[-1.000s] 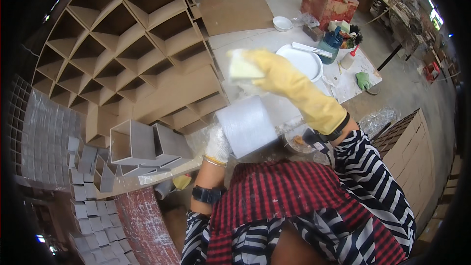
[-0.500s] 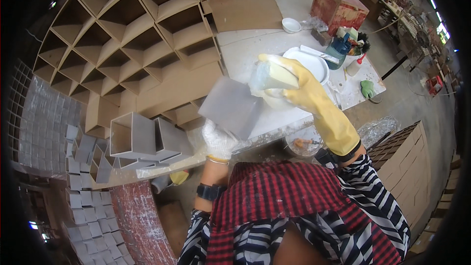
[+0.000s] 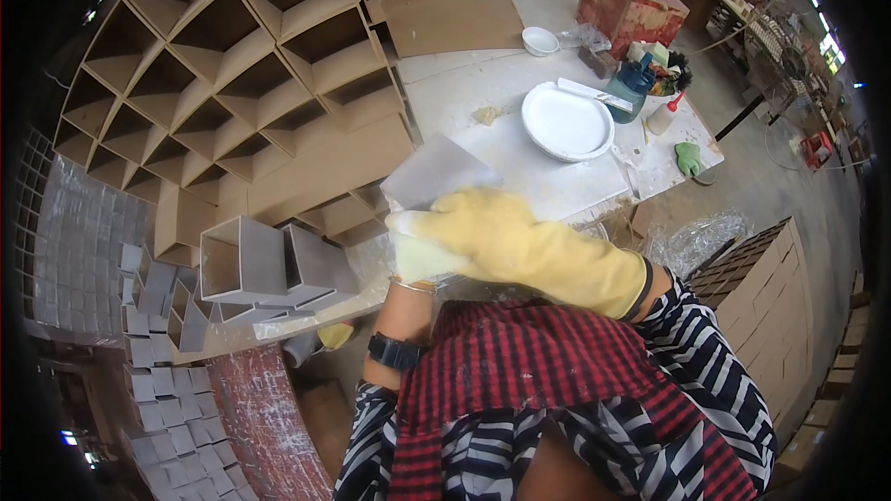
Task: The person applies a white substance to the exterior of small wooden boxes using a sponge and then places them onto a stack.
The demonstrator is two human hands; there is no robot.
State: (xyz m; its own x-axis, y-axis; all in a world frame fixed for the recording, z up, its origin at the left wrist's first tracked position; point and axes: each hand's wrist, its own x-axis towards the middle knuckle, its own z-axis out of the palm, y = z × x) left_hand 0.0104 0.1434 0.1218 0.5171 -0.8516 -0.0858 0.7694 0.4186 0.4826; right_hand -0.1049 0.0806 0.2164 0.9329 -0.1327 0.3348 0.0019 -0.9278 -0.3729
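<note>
A grey open-ended box [image 3: 436, 170], squared and smooth-sided, is held up before me over the table's near edge. My left hand [image 3: 400, 239], in a white knitted glove, grips it from below; the fingers are mostly covered. My right hand [image 3: 497, 227], in a yellow rubber glove, lies across the near side of the box. It holds a pale sponge [image 3: 429, 258], pressed close against the box and the left glove. Just left stand several similar grey boxes [image 3: 243, 260] on the table edge.
A large brown cardboard grid of compartments [image 3: 223, 74] rises at the left. On the white table [image 3: 464, 93] are a white oval basin [image 3: 568, 121], a small white bowl [image 3: 540, 41], a teal jug [image 3: 634, 88], a red-stained box [image 3: 631, 5] and a green cloth [image 3: 688, 159].
My right hand has swung left and down from above the table, bringing the sponge to the box's near side. The box has tilted slightly in my left hand. The basin is now uncovered.
</note>
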